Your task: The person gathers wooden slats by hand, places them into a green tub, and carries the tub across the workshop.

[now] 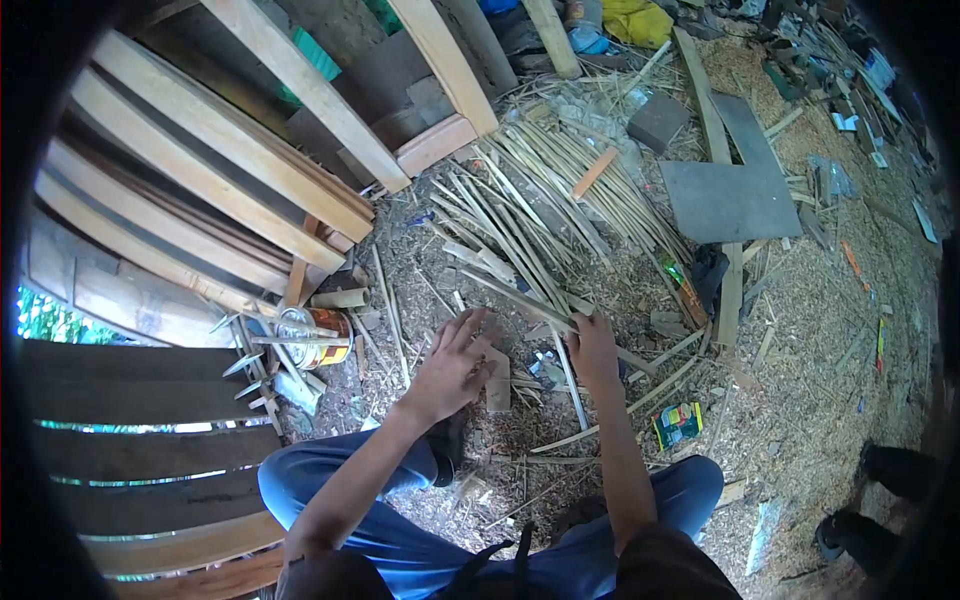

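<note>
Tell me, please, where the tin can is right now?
In the head view the tin can stands on the littered ground at the left, beside the stacked wooden planks, apart from the left hand.

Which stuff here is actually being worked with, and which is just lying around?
In use:
- left hand, spread over a small wood block
- right hand, gripping a bamboo strip
- pile of bamboo strips just ahead

Lying about:
- tin can
- grey board
- small green packet
- wooden planks
- another person's shoes
</note>
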The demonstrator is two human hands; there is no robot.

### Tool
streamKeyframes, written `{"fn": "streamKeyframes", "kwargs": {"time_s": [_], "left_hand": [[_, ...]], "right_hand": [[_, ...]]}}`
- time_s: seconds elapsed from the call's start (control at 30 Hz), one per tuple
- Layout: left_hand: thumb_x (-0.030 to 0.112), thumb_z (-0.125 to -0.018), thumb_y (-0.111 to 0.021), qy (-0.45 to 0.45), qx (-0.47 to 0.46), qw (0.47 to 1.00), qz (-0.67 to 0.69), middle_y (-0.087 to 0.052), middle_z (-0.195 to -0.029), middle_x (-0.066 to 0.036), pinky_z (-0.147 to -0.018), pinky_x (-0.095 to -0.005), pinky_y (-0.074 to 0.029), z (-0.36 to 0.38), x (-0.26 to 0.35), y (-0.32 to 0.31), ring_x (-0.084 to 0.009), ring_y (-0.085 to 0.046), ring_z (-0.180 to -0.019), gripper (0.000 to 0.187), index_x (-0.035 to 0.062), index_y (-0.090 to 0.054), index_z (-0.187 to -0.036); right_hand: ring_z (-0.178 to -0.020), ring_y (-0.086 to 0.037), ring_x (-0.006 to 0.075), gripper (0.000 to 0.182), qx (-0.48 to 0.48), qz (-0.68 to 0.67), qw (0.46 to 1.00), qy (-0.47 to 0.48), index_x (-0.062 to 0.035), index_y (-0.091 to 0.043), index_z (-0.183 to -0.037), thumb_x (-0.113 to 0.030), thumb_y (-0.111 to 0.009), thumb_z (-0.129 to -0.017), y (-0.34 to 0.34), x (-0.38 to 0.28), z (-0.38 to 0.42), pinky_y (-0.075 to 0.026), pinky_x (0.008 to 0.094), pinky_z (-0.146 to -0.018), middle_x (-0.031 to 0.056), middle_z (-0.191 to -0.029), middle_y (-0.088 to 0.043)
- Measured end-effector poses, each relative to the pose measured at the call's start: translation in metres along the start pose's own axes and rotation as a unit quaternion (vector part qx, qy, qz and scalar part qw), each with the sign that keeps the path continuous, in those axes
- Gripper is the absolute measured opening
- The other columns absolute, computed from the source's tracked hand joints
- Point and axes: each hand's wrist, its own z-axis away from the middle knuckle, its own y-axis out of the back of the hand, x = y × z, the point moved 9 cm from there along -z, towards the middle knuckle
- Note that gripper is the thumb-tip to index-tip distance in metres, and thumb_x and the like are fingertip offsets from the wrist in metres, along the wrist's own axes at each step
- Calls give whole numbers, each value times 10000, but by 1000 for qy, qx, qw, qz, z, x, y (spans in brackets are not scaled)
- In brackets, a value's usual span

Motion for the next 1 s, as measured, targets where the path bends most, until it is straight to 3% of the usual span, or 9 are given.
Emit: {"fn": "streamKeyframes", "kwargs": {"time_s": [0.2, 0.27, 0.4, 0.47, 0.5, 0.6, 0.67, 0.77, 1.0], "left_hand": [[257, -945, -667, -64, -119, 991, -8, -350, -1601, -208, -1259, -498, -215, -26, -61, -60, -382, -294, -1505, 585, 113, -489, -1482], [272, -944, -668, -96, -131, 987, -16, -347, -1601, -217, -1253, -500, -223, -44, -80, -71, -388, -296, -1503, 591, 110, -488, -1483], [305, -938, -677, -181, -99, 978, -37, -358, -1586, -241, -1232, -516, -248, -97, -118, -104, -408, -311, -1491, 604, 107, -493, -1479], [302, -929, -688, -205, -83, 975, 19, -373, -1574, -244, -1219, -528, -265, -131, -131, -107, -413, -329, -1478, 614, 95, -495, -1474], [304, -930, -688, -194, -63, 979, 24, -390, -1561, -249, -1217, -531, -268, -145, -141, -105, -412, -338, -1472, 616, 92, -493, -1474], [303, -934, -684, -164, -53, 985, 16, -443, -1522, -255, -1213, -528, -279, -142, -157, -87, -410, -364, -1458, 616, 84, -492, -1477], [308, -923, -698, -166, -88, 981, 57, -467, -1502, -252, -1214, -521, -282, -140, -158, -71, -404, -383, -1445, 631, 86, -499, -1479], [327, -903, -726, -188, -32, 976, 102, -466, -1504, -246, -1220, -517, -277, -148, -165, -68, -397, -377, -1453, 660, 78, -509, -1474], [422, -883, -762, -210, -62, 972, 83, -385, -1575, -216, -1252, -527, -254, -121, -151, -54, -396, -337, -1484, 845, 130, -366, -1570]], "right_hand": [[-1099, -539, 440, 288, 22, 22, 994, -101, -19, -631, -1183, -65, -683, -904, -53, 53, 16, -466, 536, -968, 222, -1152, -568], [-1289, -501, 470, 314, -57, 0, 989, -135, -73, -645, -1225, -136, -703, -923, -75, 53, 10, -474, 541, -1020, 267, -1319, -547], [-1330, -479, 476, 420, 0, 92, 990, -103, -111, -598, -1311, -183, -721, -917, -115, 40, -10, -436, 571, -1058, 277, -1403, -513], [-1338, -465, 480, 649, -32, 144, 979, -143, -118, -498, -1420, -163, -785, -839, -141, 31, -29, -416, 576, -1073, 263, -1439, -497], [-1316, -499, 469, 735, -87, 229, 954, -172, -156, -348, -1523, -221, -745, -908, -147, 15, -37, -394, 615, -1067, 283, -1409, -511], [-1261, -539, 468, 758, -90, 178, 955, -218, -125, -335, -1526, -211, -755, -901, -177, 29, -27, -402, 611, -1059, 278, -1377, -532], [-1211, -577, 440, 748, -87, 197, 958, -189, -105, -330, -1526, -158, -733, -899, -174, 10, -30, -410, 607, -1045, 250, -1333, -570], [-1210, -604, 369, 695, -138, 274, 938, -160, -125, -357, -1528, -48, -630, -894, -154, -9, -33, -421, 563, -1057, 214, -1298, -605], [-1193, -616, 404, 748, -196, 292, 930, -105, -134, -379, -1510, -19, -651, -823, -53, -66, -42, -503, 503, -1014, 211, -1324, -595]]}}
